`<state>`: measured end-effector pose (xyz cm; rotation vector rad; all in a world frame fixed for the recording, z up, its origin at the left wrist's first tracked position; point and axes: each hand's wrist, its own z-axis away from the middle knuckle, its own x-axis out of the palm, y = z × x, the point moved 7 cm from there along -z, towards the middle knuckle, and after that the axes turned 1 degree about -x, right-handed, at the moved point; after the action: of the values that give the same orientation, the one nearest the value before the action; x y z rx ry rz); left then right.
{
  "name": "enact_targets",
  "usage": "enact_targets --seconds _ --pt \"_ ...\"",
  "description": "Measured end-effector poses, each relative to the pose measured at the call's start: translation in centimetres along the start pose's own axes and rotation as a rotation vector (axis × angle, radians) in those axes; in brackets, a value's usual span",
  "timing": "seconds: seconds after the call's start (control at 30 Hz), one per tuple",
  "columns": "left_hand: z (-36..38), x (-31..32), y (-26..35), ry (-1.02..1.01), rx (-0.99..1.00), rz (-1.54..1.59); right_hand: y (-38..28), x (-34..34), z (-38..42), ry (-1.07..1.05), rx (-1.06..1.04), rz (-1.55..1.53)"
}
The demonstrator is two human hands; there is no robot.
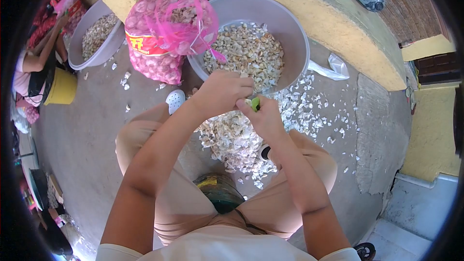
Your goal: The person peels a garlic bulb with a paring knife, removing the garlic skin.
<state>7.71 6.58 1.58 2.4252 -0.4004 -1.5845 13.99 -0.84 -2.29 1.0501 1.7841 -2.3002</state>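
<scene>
My left hand (224,92) is closed, its fingers wrapped round garlic (244,75), of which only a pale bit shows. Close against it, my right hand (265,118) grips a small knife by its green handle (255,103); the blade is hidden. Both hands are over the near rim of a large grey tub (300,34), which holds many garlic cloves (258,50). Beneath them, a heap of papery garlic skins (232,140) lies on the ground between my feet.
A pink mesh sack of garlic bulbs (154,63) stands against the tub's left side. Farther left, another person (34,65) sits beside a second tub of cloves (108,50) and a yellow bucket (62,87). A low wall (333,24) curves behind; a white plastic bag (333,67) lies right.
</scene>
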Motion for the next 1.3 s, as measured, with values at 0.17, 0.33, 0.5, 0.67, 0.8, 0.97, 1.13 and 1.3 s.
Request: enact_targets --seconds 0.17,0.33,0.5,0.67,0.8,0.97,1.13,1.3 --pt "0.0 0.3 -0.2 -0.021 -0.042 -0.013 -0.1 0.0 0.1 -0.008 0.021 0.014" --pt "0.1 0.2 -0.5 0.089 -0.148 -0.073 0.1 0.1 0.0 0.061 0.004 -0.025" --pt "-0.1 0.5 -0.4 0.058 -0.092 -0.011 0.0 -0.1 0.0 0.027 0.026 0.017" --pt "0.1 1.7 -0.8 -0.185 -0.117 0.088 0.2 -0.2 0.0 -0.020 -0.002 0.093" --pt "0.3 1.7 -0.7 -0.229 -0.097 0.126 0.3 0.1 0.0 -0.052 0.003 0.099" --pt "0.3 1.7 -1.0 -0.201 -0.179 0.150 -0.3 -0.5 -0.2 -0.032 -0.011 0.170" --pt "0.6 2.2 -1.0 -0.297 -0.214 0.250 -0.7 -0.7 -0.4 -0.052 -0.067 0.239" --pt "1.1 3.2 -1.6 -0.401 -0.297 0.288 -0.7 -0.9 -0.3 -0.007 -0.125 0.335"
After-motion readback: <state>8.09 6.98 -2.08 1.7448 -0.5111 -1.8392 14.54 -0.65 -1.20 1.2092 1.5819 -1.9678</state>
